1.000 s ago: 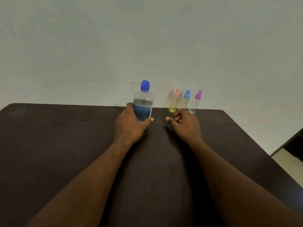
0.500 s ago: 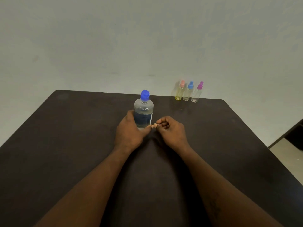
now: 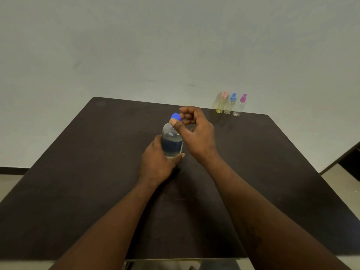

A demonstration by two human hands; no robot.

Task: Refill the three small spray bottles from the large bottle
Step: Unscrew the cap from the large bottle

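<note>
**A:** Where's the large bottle [image 3: 172, 145], and what are the hands doing?

**B:** It's upright near the middle of the table [image 3: 78, 172]. The left hand [image 3: 155, 162] wraps its lower body, and the right hand [image 3: 194, 133] pinches the blue cap [image 3: 175, 115].

**A:** How will it handle?

**B:** Heavyish, I'd judge, since it looks well filled. It's thin clear plastic that likely dents, so hold the labelled waist firmly without squeezing.

**A:** Any writing?

**B:** There's a dark blue label, but it's too blurred to read. The three small spray bottles [image 3: 230, 105] stand capped in a row at the far edge near the right corner, well apart from both hands.
</note>
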